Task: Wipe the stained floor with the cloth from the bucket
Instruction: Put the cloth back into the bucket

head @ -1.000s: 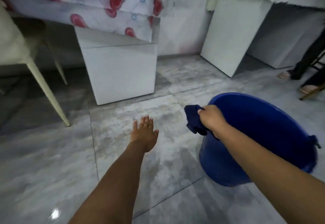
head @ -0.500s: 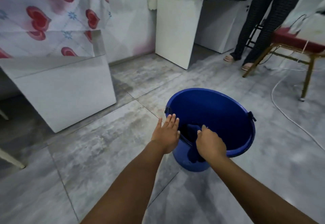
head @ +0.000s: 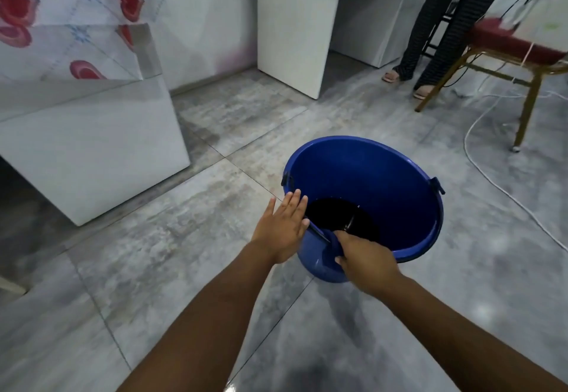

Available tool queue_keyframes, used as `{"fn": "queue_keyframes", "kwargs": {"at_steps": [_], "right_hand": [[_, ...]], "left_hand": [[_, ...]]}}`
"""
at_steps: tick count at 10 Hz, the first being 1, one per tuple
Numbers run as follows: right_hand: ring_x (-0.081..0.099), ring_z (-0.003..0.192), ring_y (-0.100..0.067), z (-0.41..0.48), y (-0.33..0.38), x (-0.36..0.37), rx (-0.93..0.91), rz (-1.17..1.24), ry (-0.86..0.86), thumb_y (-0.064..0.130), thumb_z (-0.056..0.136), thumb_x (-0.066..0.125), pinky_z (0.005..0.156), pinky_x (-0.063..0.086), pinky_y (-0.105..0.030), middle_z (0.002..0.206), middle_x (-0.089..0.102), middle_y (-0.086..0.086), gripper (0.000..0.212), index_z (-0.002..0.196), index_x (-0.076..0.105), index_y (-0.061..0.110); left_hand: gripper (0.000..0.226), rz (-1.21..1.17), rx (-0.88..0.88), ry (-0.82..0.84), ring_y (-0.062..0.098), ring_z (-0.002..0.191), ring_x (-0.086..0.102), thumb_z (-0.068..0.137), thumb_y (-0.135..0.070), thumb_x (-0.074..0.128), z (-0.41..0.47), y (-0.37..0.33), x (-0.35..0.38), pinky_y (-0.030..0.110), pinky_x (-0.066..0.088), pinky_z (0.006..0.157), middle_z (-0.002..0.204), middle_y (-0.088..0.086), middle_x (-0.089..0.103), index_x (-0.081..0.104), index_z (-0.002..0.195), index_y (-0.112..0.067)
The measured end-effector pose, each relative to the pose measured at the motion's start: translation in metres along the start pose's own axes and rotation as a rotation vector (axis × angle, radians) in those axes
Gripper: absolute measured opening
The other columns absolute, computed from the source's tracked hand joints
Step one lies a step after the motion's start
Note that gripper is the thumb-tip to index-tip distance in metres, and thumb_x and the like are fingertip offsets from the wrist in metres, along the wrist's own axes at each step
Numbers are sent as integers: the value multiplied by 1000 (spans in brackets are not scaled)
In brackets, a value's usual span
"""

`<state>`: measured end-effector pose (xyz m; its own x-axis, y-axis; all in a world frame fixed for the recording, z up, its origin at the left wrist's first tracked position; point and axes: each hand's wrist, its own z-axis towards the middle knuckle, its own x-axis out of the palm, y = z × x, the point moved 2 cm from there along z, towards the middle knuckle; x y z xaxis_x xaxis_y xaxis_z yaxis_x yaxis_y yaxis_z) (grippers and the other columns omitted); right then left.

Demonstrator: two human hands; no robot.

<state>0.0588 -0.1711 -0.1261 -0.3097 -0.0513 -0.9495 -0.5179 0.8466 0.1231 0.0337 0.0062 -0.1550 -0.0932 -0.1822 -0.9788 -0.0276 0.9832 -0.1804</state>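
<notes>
Hands, two. Left hand (head: 281,228): hovering flat with straight fingers held together, holding nothing, fingertips reaching the near-left rim. Right hand (head: 365,261): hooking over the near rim and gripping the wall, thumb outside, fingers inside and hidden. Bucket (head: 399,194), one, blue: standing upright on the grey tiled floor (head: 184,253). Dark mass (head: 338,217), one: lying in the bucket's bottom; cloth or water, cannot tell. Chair (head: 510,44), one, red-seated: standing far right. Legs (head: 430,22), two: a person standing beside the chair.
</notes>
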Motion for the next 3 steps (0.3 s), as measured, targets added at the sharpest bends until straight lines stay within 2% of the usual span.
{"fn": "queue_keyframes", "kwargs": {"at_steps": [1, 2, 3], "right_hand": [[56, 111, -21, 2, 7, 5, 52, -5, 38, 21, 94, 52, 89, 45, -33, 124, 57, -2, 37, 130, 42, 20], [48, 125, -26, 4, 8, -8, 91, 46, 215, 26, 93, 56, 104, 40, -38, 139, 49, -7, 55, 142, 32, 17], [17, 144, -30, -1, 15, -39, 51, -26, 328, 33, 95, 52, 118, 13, -45, 160, 13, -5, 79, 153, 3, 14]], "left_hand": [[55, 25, -41, 80, 18, 147, -12, 104, -35, 7, -6, -4, -12, 42, -7, 119, 161, 5, -11, -7, 152, -13], [56, 18, -129, 171, 19, 148, -11, 103, -33, 7, -20, 0, -34, 42, -9, 118, 161, 7, -9, -6, 152, -11], [56, -12, -189, 190, 19, 147, -12, 103, -33, 8, -38, 1, -71, 43, -10, 118, 161, 7, -10, -6, 152, -11]]}}
